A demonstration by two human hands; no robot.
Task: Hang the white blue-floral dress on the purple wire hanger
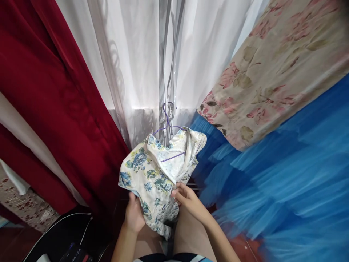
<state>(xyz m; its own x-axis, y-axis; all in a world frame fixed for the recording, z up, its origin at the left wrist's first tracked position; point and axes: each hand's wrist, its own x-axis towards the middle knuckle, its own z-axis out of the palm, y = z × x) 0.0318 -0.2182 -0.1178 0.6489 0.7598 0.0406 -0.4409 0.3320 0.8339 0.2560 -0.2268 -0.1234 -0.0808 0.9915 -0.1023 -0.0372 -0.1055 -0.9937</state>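
A white blouse with a blue and green flower print (149,174) hangs from a thin purple hanger (167,123) in front of me. Its V-shaped neckline lies open, and the hanger's lower bar crosses inside it. My left hand (135,214) is closed on the blouse's side below the sleeve, with some fingers hidden behind the cloth. At the bottom of the neckline, my right hand (188,198) pinches the front edge between thumb and fingers. The blouse's lower part hangs folded between my legs.
White curtains (136,54) hang behind, with a pale metal frame (173,54) between them. Red drapes (54,91) are on the left. Flowered fabric (259,80) and blue tulle (294,174) fill the right. A black seat-like surface (100,225) with a cable stands lower left.
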